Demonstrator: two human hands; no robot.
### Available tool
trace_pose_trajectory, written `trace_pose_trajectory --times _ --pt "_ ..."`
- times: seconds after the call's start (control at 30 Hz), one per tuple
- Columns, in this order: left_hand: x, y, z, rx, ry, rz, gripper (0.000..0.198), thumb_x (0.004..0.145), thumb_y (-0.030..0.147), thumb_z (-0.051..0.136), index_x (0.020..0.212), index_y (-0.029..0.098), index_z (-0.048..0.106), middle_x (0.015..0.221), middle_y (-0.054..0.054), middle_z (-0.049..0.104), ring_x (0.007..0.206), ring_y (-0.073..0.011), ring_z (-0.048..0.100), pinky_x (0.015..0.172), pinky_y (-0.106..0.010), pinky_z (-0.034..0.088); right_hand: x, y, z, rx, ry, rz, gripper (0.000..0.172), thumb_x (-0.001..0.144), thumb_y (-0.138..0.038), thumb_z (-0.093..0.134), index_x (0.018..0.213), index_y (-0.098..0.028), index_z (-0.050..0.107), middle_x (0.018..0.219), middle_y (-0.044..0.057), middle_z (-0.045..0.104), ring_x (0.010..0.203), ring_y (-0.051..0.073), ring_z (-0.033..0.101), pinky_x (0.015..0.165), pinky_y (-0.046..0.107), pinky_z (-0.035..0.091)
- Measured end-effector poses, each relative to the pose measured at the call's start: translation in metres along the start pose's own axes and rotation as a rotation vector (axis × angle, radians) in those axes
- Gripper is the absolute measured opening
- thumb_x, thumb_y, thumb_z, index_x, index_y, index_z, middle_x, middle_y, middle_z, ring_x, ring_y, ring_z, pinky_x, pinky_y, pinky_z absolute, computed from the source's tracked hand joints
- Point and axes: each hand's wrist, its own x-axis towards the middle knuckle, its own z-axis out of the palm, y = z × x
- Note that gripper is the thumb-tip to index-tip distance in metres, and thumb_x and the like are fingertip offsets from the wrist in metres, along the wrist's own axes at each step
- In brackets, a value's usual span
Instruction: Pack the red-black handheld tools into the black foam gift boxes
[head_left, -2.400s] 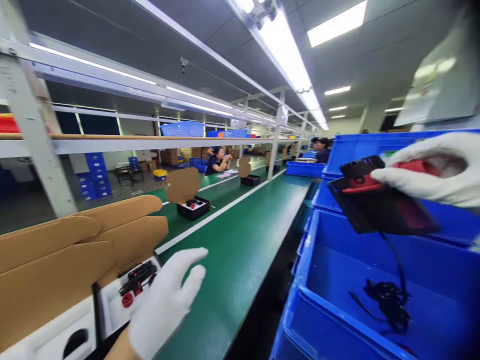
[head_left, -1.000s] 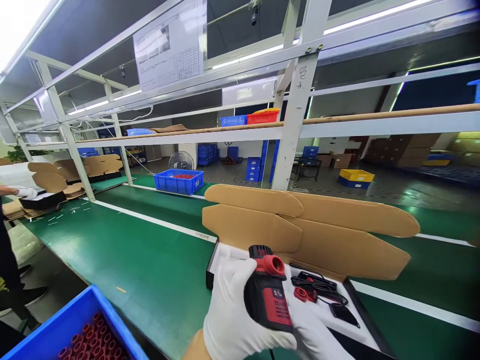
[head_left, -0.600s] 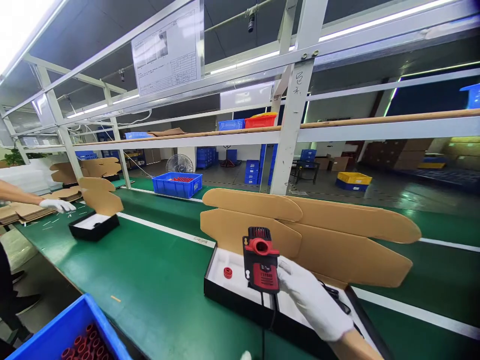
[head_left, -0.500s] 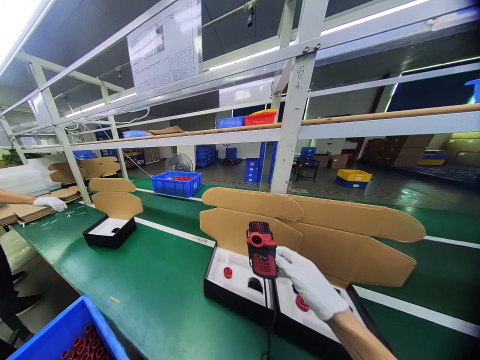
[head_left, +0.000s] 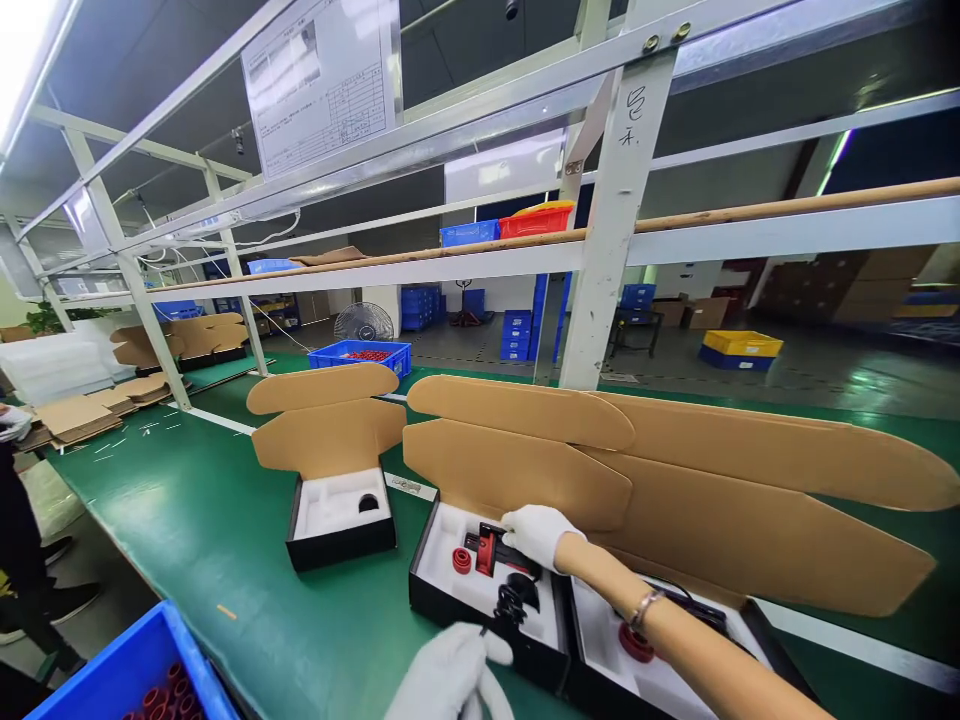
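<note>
My right hand (head_left: 538,533), in a white glove, presses down on a red and black tool (head_left: 487,548) lying in the white foam insert of an open black box (head_left: 442,598) on the green belt. A small red ring (head_left: 461,560) sits in the foam left of the tool. The tool's black coiled cord (head_left: 512,603) lies in the insert in front of it. My left hand (head_left: 452,680), also gloved, is at the bottom edge near the box's front wall, fingers curled close to the cord. The box's brown cardboard lid flaps (head_left: 570,460) stand open behind.
A second open black box (head_left: 341,540) with foam insert and raised cardboard flap sits on the belt to the left. A blue bin (head_left: 112,675) of red parts is at the bottom left. Another person's gloved hand (head_left: 13,422) shows at the far left. A white post (head_left: 611,230) rises behind.
My right hand has lowered the upright tool flat into the foam insert. My left hand has come into view at the bottom. The second box has travelled right along the belt toward mine.
</note>
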Motion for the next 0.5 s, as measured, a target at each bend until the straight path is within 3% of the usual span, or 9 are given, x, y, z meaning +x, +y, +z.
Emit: trace_pose_trajectory --times 0.07,0.17,0.2,0.23,0.3,0.37,0.43,0.5 --pt "0.006 0.018 -0.002 0.062 0.014 0.076 0.063 0.093 0.069 0.043 0.111 0.012 0.061 0.07 -0.003 0.068 0.035 -0.0041 0.025 0.037 -0.023 0.012 -0.012 0.0 -0.008 0.033 0.019 -0.034 0.039 0.084 -0.016 0.053 0.119 -0.015 0.071 0.116 0.016 0.068 0.11 0.033 0.063 0.096 0.043 0.048" --pt "0.032 0.052 -0.009 0.333 0.052 0.187 0.061 0.098 0.063 0.032 0.104 0.011 0.064 0.067 -0.003 0.067 0.035 -0.0062 0.032 0.038 -0.022 0.022 -0.041 -0.001 -0.034 0.224 0.045 -0.204 0.078 0.079 -0.025 0.064 0.153 -0.02 0.041 0.15 0.011 0.045 0.128 0.028 0.05 0.11 0.039 0.041" --pt "0.046 0.064 -0.012 0.484 0.082 0.262 0.058 0.1 0.059 0.03 0.102 0.013 0.065 0.068 -0.003 0.068 0.039 -0.0078 0.039 0.041 -0.022 0.029 -0.05 -0.004 -0.042 0.348 0.055 -0.266 0.087 0.075 -0.032 0.069 0.155 -0.022 0.037 0.151 0.009 0.043 0.127 0.028 0.049 0.111 0.04 0.041" --pt "0.063 0.075 -0.013 0.619 0.129 0.352 0.053 0.101 0.054 0.031 0.1 0.015 0.067 0.072 -0.003 0.069 0.048 -0.0098 0.049 0.049 -0.023 0.038 -0.055 -0.008 -0.047 0.499 0.079 -0.291 0.086 0.073 -0.039 0.073 0.152 -0.023 0.042 0.145 0.009 0.048 0.122 0.029 0.052 0.11 0.042 0.043" --pt "0.1 0.09 -0.015 0.892 0.258 0.54 0.04 0.102 0.044 0.037 0.103 0.02 0.069 0.092 -0.005 0.072 0.079 -0.0156 0.063 0.075 -0.027 0.049 -0.057 -0.019 -0.044 0.945 0.187 -0.163 0.061 0.072 -0.05 0.075 0.124 -0.02 0.064 0.12 0.009 0.063 0.111 0.029 0.057 0.11 0.047 0.043" --pt "0.136 0.093 -0.013 1.218 0.349 0.643 0.036 0.103 0.04 0.037 0.119 0.025 0.065 0.111 -0.007 0.069 0.102 -0.0217 0.06 0.091 -0.035 0.046 -0.051 -0.031 -0.027 1.389 0.308 0.097 0.046 0.072 -0.06 0.072 0.096 -0.021 0.062 0.1 0.007 0.065 0.107 0.028 0.06 0.112 0.046 0.043" --pt "0.165 0.082 -0.011 1.549 0.298 0.652 0.038 0.104 0.041 0.034 0.125 0.027 0.062 0.109 -0.008 0.069 0.099 -0.0242 0.06 0.085 -0.038 0.045 -0.048 -0.039 -0.004 1.701 0.32 0.255 0.056 0.07 -0.07 0.067 0.097 -0.022 0.055 0.103 0.009 0.065 0.11 0.027 0.062 0.11 0.04 0.047" --pt "0.182 0.062 -0.011 1.725 0.133 0.624 0.034 0.102 0.044 0.039 0.109 0.027 0.068 0.093 -0.005 0.07 0.087 -0.0231 0.061 0.075 -0.036 0.044 -0.057 -0.041 0.013 1.793 0.232 0.265 0.068 0.069 -0.074 0.061 0.109 -0.02 0.053 0.118 0.014 0.064 0.115 0.026 0.062 0.107 0.037 0.051"
